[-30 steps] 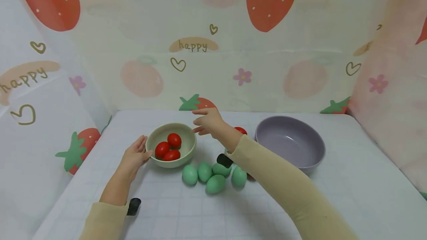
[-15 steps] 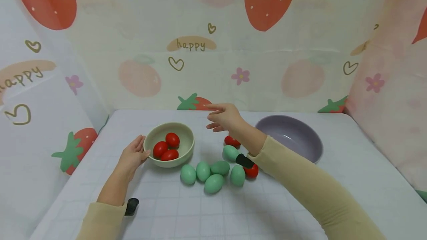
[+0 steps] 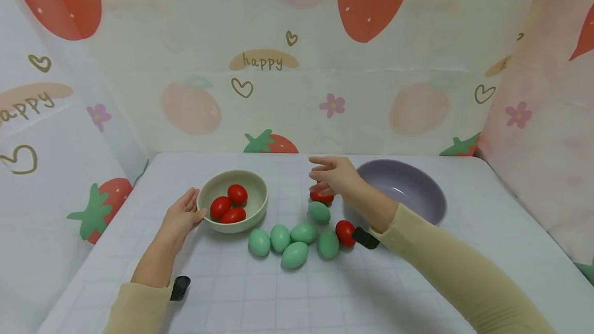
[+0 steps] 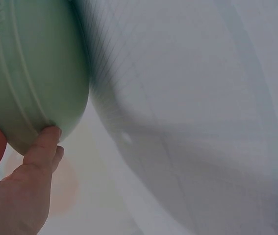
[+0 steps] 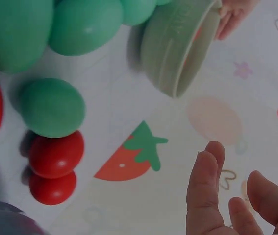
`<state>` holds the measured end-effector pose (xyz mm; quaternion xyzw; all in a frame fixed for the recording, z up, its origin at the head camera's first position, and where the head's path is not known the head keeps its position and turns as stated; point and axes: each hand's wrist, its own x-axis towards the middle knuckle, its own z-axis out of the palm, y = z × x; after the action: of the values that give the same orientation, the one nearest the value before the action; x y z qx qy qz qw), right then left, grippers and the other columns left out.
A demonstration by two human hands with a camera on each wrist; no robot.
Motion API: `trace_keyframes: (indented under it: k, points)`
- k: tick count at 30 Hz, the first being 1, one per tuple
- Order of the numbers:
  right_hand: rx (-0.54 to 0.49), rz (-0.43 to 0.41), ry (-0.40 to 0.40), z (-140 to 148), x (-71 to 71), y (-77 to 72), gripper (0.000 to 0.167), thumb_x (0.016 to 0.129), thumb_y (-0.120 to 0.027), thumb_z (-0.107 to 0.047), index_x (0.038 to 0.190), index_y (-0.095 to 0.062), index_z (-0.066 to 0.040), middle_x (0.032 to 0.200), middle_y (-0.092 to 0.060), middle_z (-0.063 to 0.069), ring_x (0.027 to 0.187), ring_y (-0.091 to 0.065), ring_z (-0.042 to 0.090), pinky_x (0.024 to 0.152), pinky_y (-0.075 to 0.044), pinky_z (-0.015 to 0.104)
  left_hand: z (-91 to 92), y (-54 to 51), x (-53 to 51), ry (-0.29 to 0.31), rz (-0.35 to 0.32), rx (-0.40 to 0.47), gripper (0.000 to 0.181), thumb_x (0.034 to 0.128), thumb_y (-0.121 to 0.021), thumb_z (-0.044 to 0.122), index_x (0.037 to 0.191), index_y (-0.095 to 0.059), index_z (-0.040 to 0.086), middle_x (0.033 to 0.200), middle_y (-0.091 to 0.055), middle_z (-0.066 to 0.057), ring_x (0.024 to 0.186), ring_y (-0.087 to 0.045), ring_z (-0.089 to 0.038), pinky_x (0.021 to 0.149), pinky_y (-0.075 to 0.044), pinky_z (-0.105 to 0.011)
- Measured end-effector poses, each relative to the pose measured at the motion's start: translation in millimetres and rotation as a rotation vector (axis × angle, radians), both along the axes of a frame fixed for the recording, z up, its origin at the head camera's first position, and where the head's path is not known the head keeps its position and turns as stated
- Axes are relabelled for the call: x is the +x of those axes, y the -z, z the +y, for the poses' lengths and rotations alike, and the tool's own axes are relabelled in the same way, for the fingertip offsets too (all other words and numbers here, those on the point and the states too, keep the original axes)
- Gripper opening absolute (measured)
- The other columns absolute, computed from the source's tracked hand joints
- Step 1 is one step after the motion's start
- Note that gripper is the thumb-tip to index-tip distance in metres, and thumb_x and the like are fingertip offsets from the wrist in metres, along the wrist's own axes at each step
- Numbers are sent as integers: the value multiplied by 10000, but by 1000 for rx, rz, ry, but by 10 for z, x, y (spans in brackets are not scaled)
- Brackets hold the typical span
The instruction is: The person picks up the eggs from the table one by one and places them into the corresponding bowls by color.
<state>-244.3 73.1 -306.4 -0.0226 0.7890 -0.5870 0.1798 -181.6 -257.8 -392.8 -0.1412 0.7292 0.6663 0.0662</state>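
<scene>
The rim of the green bowl (image 3: 234, 228) is pinched by the left hand (image 3: 178, 220), three red eggs (image 3: 237, 194) being contained inside. The right hand (image 3: 337, 176) is left empty, its fingers loosely extended above the table (image 3: 232, 303). Beneath these fingers, beyond a green egg (image 5: 53, 107), two red eggs (image 5: 56, 155) are set in line, much nearer to the right hand.

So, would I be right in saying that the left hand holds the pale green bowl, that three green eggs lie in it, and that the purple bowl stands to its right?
Not quite: the head view shows that the three eggs in the pale green bowl are red, not green. The left hand does hold that bowl, and the purple bowl does stand to its right.
</scene>
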Motion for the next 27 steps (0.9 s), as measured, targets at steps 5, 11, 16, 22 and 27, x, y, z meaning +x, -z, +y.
trace_keyframes:
  k: [5, 11, 16, 22, 27]
  points:
    - [6, -25, 25, 84, 15, 39, 479, 958, -620, -124, 1425, -511, -128, 1288, -598, 162, 824, -707, 228, 724, -575, 276, -11, -2, -8, 2, 4, 5, 773, 987, -471, -44, 1547, 45, 91, 1606, 20, -69, 1463, 2, -219, 1130, -229, -403]
    - [-6, -40, 29, 186, 56, 78, 488, 964, -612, -129, 1437, -493, -123, 1298, -594, 175, 813, -707, 219, 766, -575, 307, -12, 8, -6, -5, 1, 13, 775, 981, -469, -59, 1547, 39, 92, 1606, 15, -69, 1463, -6, -219, 1128, -233, -396]
    - [-26, -42, 20, 281, 88, 133, 501, 964, -604, -108, 1447, -471, -94, 1325, -570, 212, 809, -712, 217, 784, -576, 345, -7, -12, 15, 17, 19, 9, 763, 986, -453, -59, 1543, 51, 75, 1606, 20, -81, 1464, -9, -234, 1138, -221, -419]
    - [-42, -34, 17, 392, 133, 180, 513, 962, -603, -94, 1452, -455, -70, 1352, -541, 232, 816, -716, 231, 772, -579, 349, 3, -24, 26, 16, 19, 1, 757, 987, -450, -56, 1543, 48, 68, 1607, 14, -83, 1464, -11, -236, 1132, -230, -416]
    - [-47, -66, -18, 491, 188, 222, 545, 970, -595, -110, 1482, -410, -87, 1411, -486, 224, 865, -711, 254, 765, -576, 323, -6, -15, 22, 11, 16, -6, 764, 989, -462, -41, 1543, 51, 76, 1605, 20, -84, 1462, -7, -241, 1130, -229, -425]
